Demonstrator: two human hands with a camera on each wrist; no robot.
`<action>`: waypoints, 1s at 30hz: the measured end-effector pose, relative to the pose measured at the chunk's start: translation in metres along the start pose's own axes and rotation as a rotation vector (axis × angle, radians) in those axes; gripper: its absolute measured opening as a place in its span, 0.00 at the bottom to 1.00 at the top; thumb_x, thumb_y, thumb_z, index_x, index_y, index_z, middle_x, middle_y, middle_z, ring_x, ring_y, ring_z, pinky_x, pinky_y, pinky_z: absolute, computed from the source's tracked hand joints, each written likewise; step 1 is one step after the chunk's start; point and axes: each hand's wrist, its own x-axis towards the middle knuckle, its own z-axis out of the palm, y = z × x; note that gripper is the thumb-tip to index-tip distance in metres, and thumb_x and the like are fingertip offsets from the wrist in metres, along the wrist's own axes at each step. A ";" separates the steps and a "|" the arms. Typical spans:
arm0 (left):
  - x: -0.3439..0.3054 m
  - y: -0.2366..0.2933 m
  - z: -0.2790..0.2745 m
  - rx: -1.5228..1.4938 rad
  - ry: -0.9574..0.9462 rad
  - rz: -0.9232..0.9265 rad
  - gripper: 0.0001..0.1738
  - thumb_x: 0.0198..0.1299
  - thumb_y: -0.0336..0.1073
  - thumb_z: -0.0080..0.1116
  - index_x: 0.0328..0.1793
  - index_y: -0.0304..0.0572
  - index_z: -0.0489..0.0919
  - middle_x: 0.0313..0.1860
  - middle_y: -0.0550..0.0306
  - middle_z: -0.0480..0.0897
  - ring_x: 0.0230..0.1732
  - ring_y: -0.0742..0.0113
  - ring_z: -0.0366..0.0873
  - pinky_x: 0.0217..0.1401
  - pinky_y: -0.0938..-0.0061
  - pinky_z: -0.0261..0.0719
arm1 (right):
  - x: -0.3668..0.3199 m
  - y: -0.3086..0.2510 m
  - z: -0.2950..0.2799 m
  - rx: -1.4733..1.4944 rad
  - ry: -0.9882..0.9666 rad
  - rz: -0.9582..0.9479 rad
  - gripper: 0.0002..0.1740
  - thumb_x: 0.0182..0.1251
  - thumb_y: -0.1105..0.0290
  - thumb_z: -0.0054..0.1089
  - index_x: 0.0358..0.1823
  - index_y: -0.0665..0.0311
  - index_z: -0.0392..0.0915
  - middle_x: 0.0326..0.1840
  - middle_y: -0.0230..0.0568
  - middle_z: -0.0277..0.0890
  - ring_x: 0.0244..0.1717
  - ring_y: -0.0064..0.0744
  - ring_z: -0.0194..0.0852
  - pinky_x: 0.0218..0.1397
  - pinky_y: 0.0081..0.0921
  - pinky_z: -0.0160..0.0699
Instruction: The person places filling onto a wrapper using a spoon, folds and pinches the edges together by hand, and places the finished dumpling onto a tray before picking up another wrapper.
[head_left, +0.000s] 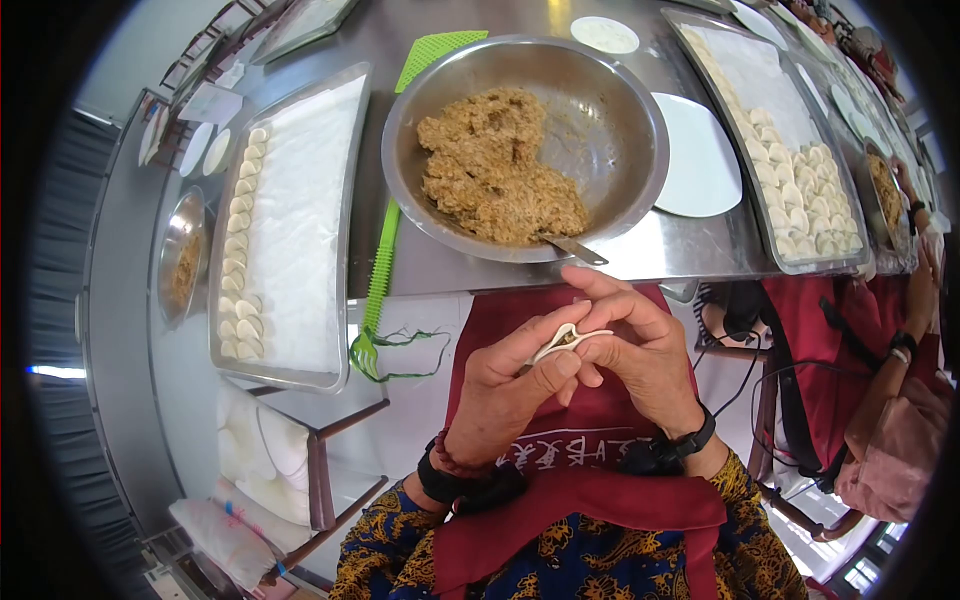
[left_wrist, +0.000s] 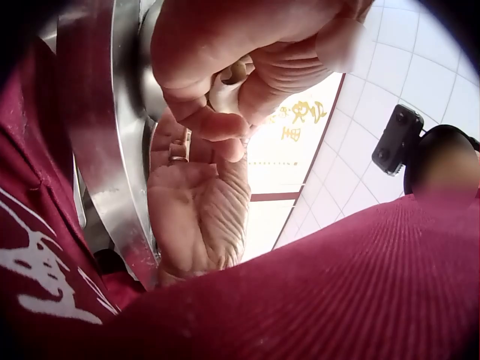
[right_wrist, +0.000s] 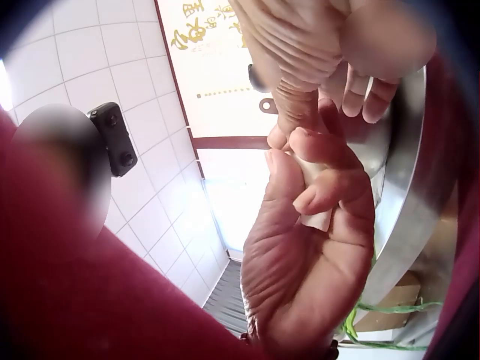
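Observation:
Between both hands, in front of the apron, is a dumpling (head_left: 566,341), its white wrapper folded up around a little filling that shows at the opening. My left hand (head_left: 510,378) pinches the wrapper's left side between thumb and fingers. On the other side my right hand (head_left: 645,350) pinches the edge with thumb and forefinger, other fingers spread. Fingers partly cover the dumpling in both wrist views. A large steel bowl (head_left: 640,190) stands just beyond the hands, holding brown minced filling (head_left: 500,170) and a metal-handled utensil (head_left: 575,248).
To the left, a lined tray (head_left: 310,230) carries a row of dumplings. Another tray (head_left: 800,262) at the right holds many more. A white plate (head_left: 700,160) and a green plastic strip (head_left: 385,250) flank the bowl. Someone in a red apron (head_left: 825,370) is at the right.

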 end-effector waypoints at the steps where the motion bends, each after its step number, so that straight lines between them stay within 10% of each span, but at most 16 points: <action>1: 0.000 0.002 0.001 0.016 0.011 -0.029 0.26 0.73 0.28 0.54 0.76 0.36 0.70 0.49 0.54 0.82 0.37 0.77 0.75 0.40 0.84 0.75 | 0.000 -0.003 0.000 0.050 -0.018 0.043 0.05 0.67 0.81 0.63 0.43 0.73 0.80 0.74 0.57 0.63 0.43 0.38 0.84 0.45 0.29 0.87; 6: 0.001 0.002 0.001 0.027 -0.022 -0.063 0.32 0.73 0.31 0.55 0.81 0.39 0.62 0.38 0.58 0.83 0.35 0.79 0.73 0.39 0.84 0.74 | 0.001 0.001 -0.005 0.043 -0.090 0.005 0.07 0.67 0.82 0.62 0.46 0.73 0.81 0.73 0.58 0.64 0.44 0.35 0.84 0.44 0.27 0.86; 12: 0.003 0.005 0.004 0.002 -0.057 -0.095 0.37 0.73 0.31 0.55 0.84 0.42 0.54 0.38 0.57 0.82 0.34 0.79 0.74 0.38 0.84 0.74 | 0.002 -0.018 -0.008 0.281 -0.125 0.401 0.09 0.71 0.82 0.56 0.50 0.75 0.79 0.72 0.56 0.67 0.36 0.39 0.86 0.39 0.26 0.85; 27: 0.003 -0.001 0.000 -0.129 0.055 -0.120 0.25 0.77 0.35 0.48 0.77 0.38 0.67 0.40 0.54 0.85 0.34 0.78 0.74 0.38 0.83 0.72 | 0.002 -0.001 -0.006 0.165 -0.009 0.152 0.04 0.68 0.84 0.59 0.42 0.73 0.80 0.69 0.58 0.71 0.53 0.36 0.81 0.53 0.29 0.84; 30: 0.002 0.001 -0.003 -0.099 0.038 -0.174 0.26 0.78 0.32 0.43 0.76 0.24 0.63 0.53 0.44 0.80 0.44 0.65 0.79 0.41 0.76 0.74 | 0.001 0.008 -0.011 0.077 -0.038 0.088 0.06 0.66 0.84 0.61 0.43 0.73 0.81 0.67 0.56 0.73 0.55 0.37 0.81 0.55 0.28 0.83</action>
